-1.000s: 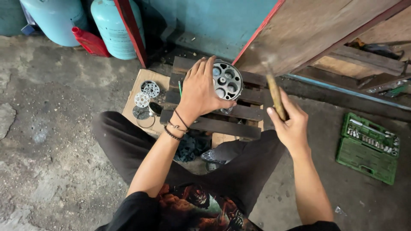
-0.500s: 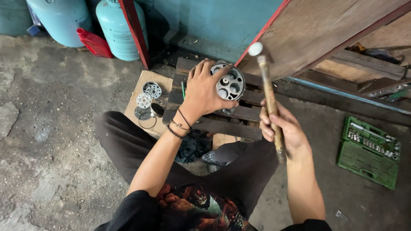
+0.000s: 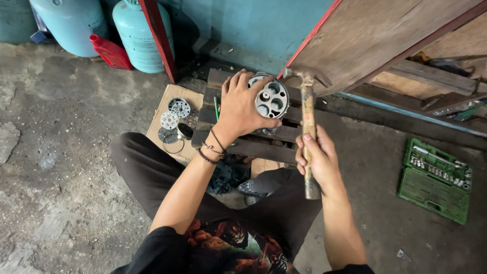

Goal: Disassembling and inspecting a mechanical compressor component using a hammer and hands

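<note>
A round grey metal cylinder block (image 3: 272,99) with several bores stands on a dark wooden pallet (image 3: 264,137). My left hand (image 3: 243,109) grips its left side and holds it upright. My right hand (image 3: 315,160) is closed around the wooden handle of a claw hammer (image 3: 307,127). The hammer's steel head is just right of the block's upper edge, level with its top. Whether the head touches the block is unclear.
Round metal plates and rings (image 3: 173,119) lie on cardboard left of the pallet. An open green socket set (image 3: 436,178) sits on the concrete at right. Two pale blue gas cylinders (image 3: 137,35) and a red can (image 3: 110,52) stand at the back. A wooden board (image 3: 385,40) overhangs above.
The hammer has swung down from a raised position toward the block's right edge. My left hand has stayed on the block.
</note>
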